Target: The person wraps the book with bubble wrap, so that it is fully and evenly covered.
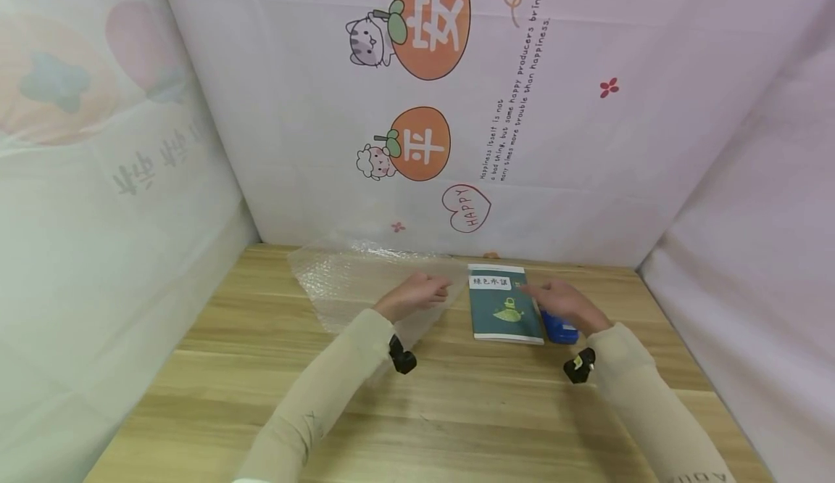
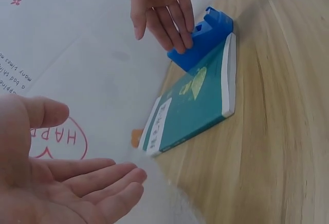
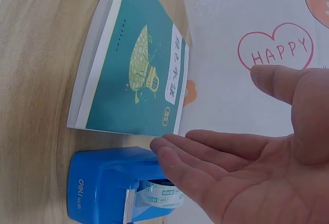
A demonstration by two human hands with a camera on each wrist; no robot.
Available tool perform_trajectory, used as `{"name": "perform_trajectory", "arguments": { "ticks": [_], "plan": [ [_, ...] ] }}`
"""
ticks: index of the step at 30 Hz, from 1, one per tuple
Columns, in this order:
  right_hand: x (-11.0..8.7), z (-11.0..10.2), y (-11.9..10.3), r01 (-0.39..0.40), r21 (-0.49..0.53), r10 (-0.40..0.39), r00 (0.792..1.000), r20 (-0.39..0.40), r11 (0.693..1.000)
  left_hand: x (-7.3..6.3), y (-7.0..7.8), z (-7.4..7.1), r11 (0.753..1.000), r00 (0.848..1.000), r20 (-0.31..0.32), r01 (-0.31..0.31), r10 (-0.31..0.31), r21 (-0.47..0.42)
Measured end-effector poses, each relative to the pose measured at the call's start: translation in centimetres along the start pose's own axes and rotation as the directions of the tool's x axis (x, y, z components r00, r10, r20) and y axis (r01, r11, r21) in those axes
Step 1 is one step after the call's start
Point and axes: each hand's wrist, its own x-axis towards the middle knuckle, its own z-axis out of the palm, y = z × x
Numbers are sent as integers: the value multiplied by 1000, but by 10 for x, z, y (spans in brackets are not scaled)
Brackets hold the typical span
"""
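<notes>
A green book (image 1: 499,314) with white bands and yellow artwork lies on the wooden table, toward the back wall. Right beside it stands a blue tape dispenser (image 3: 97,183) with a roll of clear tape (image 3: 160,195) in it. My right hand (image 1: 562,302) is over the dispenser and the book's right edge, fingers extended and holding nothing. To the left of the book, my left hand (image 1: 417,294) hovers above a clear bubble wrap sheet (image 1: 346,280); the left wrist view shows its palm with relaxed fingers and nothing in them.
White printed cloth (image 1: 313,142) hangs as a back wall behind the table (image 1: 457,410). More cloth encloses the left side (image 1: 117,251) and the right side (image 1: 757,251). The bubble wrap reaches to the back wall's foot.
</notes>
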Motion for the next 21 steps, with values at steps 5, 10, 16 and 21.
{"name": "perform_trajectory", "arguments": {
  "ticks": [5,10,16,21],
  "plan": [
    [5,0,0,4,52,-5,1000,20,999,9,2,13,998,1000,4,29,-29,-51],
    [7,2,0,35,101,-40,998,46,994,18,2,27,995,998,-8,68,-68,-77],
    [12,8,1,-2,181,-10,998,67,984,25,-2,40,981,995,-16,95,-99,-169],
    [16,12,4,-41,190,26,996,81,981,29,-6,47,969,991,-27,121,-130,-215]
  ]
}}
